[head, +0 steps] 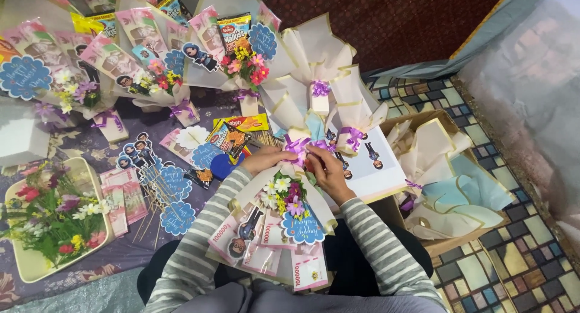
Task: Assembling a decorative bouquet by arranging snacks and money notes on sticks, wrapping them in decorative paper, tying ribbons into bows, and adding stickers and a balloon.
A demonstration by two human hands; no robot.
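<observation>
A bouquet [275, 219] wrapped in cream paper lies on my lap with its top toward me. It holds small flowers, pink banknotes, cartoon figure cut-outs and a blue scalloped tag. A purple ribbon [297, 146] is bunched at its handle end. My left hand [263, 159] pinches the ribbon from the left. My right hand [326, 167] grips the same ribbon from the right, fingers closed on it.
Several finished bouquets [241, 53] stand at the back. A tray of loose flowers [54, 219] sits at the left, with banknotes [124, 198] and blue tags on sticks [169, 192] beside it. A cardboard box of wrapping paper [447, 186] is on the right.
</observation>
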